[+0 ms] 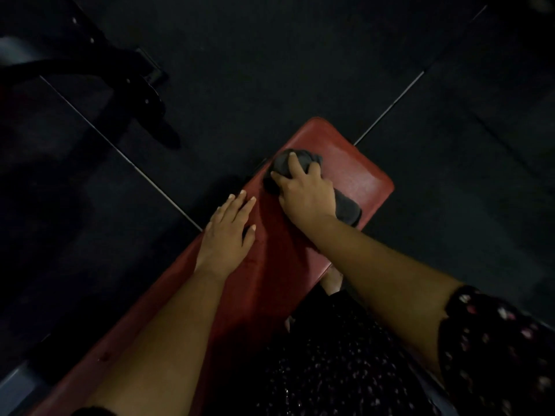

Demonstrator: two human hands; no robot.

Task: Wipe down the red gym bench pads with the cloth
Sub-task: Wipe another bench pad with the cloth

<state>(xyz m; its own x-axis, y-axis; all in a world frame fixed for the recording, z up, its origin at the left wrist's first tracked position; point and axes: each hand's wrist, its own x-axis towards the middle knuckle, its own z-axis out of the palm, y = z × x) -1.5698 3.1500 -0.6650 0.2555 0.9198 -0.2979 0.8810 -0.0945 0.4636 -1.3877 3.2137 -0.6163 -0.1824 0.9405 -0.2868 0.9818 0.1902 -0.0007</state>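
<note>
In the middle of the frame, my right hand [306,196] sits on top of a bunched dark grey cloth [350,209], fingers curled over it and holding it down against the red bench pad [357,172]. The cloth lies on the far part of the pad, close to its left edge. One lump of it shows beyond my fingertips, and a tail sticks out from under the heel of my palm toward the right.

Just left of and below that, my left hand [231,226] lies flat on the pad's left edge. Its fingers are straight and slightly spread, it holds nothing, and the fingertips point toward the upper right of the frame. The two hands are near each other but not touching.

The pad runs on a diagonal from the lower left corner up to its rounded end just right of centre. The stretch beyond the cloth catches more light and looks brighter than the part under my forearms.

At the lower right, a dark sleeve [495,340] with a small pale pattern covers my upper right arm. The same patterned fabric [345,361] fills the lower centre beside the pad.

Around the bench is a dark floor [285,55] of mats, with thin pale seams [390,106] crossing it. In the upper left stands a black metal frame [132,94], too dim for me to make out further.
</note>
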